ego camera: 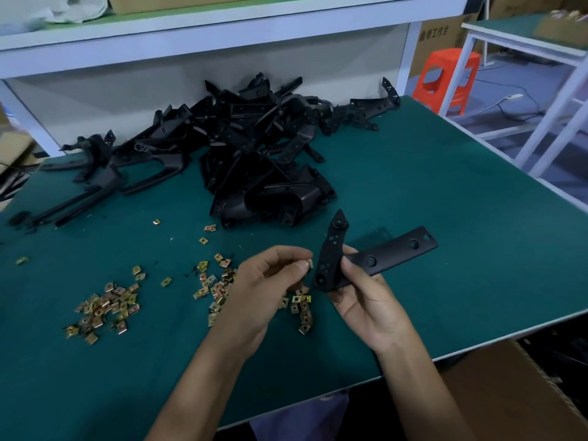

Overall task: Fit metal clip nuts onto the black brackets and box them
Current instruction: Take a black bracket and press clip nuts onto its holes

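Left hand [267, 281] pinches one clip nut [309, 264] between thumb and fingertips, just beside the edge of the bracket [386, 253]. Whether the nut touches the bracket is hard to make out, and the nut is mostly covered by the thumb. Right hand [366, 307] has its grip closed round the bracket at the bend, thumb on top. One arm of the bracket points up and away, the other runs out to the right, both clear of the bench [461, 202]. The lower end of the bracket is hidden in the palm. Loose clip nuts [105, 308] lie scattered on the green bench top in a few clusters — one to the left, another partly hidden under the left hand and wrist. Pile of brackets [254, 148] sits at the back of the bench against the wall, tangled, so single parts can't be separated out or counted. Cardboard box [509, 386] is below the bench's near right edge — cut off by the frame, contents not visible. Orange stool [448, 78] stands on the floor far right, half hidden behind a white frame leg. Shelf [222, 23] above is blurred and cropped at the top.
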The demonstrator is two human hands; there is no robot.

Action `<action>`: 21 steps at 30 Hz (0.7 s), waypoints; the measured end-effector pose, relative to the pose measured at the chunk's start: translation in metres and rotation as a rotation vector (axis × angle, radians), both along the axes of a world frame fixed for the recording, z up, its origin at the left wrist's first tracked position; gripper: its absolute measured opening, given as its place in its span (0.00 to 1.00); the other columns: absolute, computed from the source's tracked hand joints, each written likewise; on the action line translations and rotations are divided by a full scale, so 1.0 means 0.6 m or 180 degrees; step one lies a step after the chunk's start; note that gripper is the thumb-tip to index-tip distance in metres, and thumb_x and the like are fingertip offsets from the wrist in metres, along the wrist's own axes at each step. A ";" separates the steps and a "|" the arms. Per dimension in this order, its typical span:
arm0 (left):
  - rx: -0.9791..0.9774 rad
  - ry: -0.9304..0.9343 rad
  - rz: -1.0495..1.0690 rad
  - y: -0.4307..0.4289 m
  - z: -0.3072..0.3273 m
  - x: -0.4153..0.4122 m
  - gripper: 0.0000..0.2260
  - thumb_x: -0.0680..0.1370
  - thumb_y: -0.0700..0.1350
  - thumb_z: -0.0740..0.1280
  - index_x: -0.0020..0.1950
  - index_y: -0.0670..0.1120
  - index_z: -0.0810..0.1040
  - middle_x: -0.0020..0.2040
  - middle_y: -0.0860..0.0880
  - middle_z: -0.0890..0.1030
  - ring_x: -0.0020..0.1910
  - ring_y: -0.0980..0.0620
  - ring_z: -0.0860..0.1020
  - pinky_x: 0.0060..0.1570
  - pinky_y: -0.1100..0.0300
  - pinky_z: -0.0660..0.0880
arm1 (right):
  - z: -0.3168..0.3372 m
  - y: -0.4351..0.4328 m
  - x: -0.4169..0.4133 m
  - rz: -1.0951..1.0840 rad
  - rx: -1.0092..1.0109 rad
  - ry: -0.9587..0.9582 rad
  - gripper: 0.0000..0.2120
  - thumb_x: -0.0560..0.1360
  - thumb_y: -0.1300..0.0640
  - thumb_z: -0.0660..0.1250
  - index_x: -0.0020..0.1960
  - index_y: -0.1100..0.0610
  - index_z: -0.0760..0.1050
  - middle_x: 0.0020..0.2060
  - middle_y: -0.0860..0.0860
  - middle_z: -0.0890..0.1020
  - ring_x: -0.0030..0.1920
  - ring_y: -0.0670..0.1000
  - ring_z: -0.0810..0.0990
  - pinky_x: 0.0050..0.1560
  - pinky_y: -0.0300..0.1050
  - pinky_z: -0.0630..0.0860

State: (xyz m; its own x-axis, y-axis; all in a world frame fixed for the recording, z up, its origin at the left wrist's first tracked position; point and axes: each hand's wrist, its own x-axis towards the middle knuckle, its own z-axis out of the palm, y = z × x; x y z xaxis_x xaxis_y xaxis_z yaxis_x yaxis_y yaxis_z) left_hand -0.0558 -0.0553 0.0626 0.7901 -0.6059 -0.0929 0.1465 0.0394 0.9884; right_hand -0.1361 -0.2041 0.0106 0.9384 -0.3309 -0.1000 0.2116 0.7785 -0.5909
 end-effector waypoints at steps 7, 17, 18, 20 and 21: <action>0.0167 0.0106 -0.0202 0.010 0.008 0.007 0.08 0.75 0.36 0.73 0.53 0.45 0.82 0.42 0.45 0.84 0.42 0.51 0.81 0.44 0.61 0.77 | 0.001 0.003 0.001 0.0183 -0.0267 -0.0034 0.13 0.72 0.59 0.72 0.57 0.57 0.83 0.47 0.53 0.87 0.43 0.46 0.85 0.35 0.36 0.79; 0.0440 -0.0111 -0.0553 0.006 0.007 0.029 0.06 0.77 0.43 0.73 0.52 0.51 0.85 0.44 0.48 0.86 0.43 0.54 0.83 0.43 0.66 0.77 | 0.000 0.008 0.007 0.0054 -0.0444 0.0170 0.08 0.73 0.56 0.73 0.52 0.50 0.82 0.47 0.52 0.86 0.44 0.49 0.83 0.38 0.40 0.76; 0.0633 -0.0327 -0.0414 0.003 0.000 0.032 0.05 0.79 0.44 0.70 0.52 0.52 0.85 0.45 0.50 0.86 0.45 0.56 0.83 0.44 0.65 0.78 | -0.001 0.006 0.008 -0.0038 -0.0305 0.0165 0.08 0.75 0.58 0.71 0.54 0.52 0.81 0.47 0.53 0.86 0.44 0.48 0.83 0.36 0.39 0.77; 0.1296 -0.1080 -0.0109 0.000 -0.015 0.036 0.07 0.81 0.46 0.67 0.52 0.56 0.84 0.46 0.58 0.86 0.47 0.62 0.82 0.46 0.67 0.76 | -0.004 0.001 0.008 -0.0216 -0.0096 0.0215 0.08 0.76 0.59 0.68 0.55 0.53 0.81 0.46 0.52 0.86 0.41 0.47 0.84 0.32 0.36 0.76; 0.1663 -0.1516 -0.0053 0.001 -0.022 0.037 0.07 0.81 0.47 0.67 0.52 0.57 0.83 0.46 0.61 0.84 0.47 0.65 0.81 0.47 0.70 0.74 | -0.006 -0.002 0.008 -0.0291 -0.0050 0.0278 0.08 0.76 0.58 0.68 0.54 0.53 0.81 0.46 0.52 0.85 0.40 0.46 0.83 0.30 0.36 0.75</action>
State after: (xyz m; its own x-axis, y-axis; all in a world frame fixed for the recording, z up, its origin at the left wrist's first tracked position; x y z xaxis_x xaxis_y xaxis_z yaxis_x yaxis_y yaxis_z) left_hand -0.0333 -0.0547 0.0497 0.8081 -0.5886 -0.0214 -0.3102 -0.4562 0.8340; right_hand -0.1315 -0.2054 0.0073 0.8922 -0.4168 -0.1741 0.2285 0.7489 -0.6220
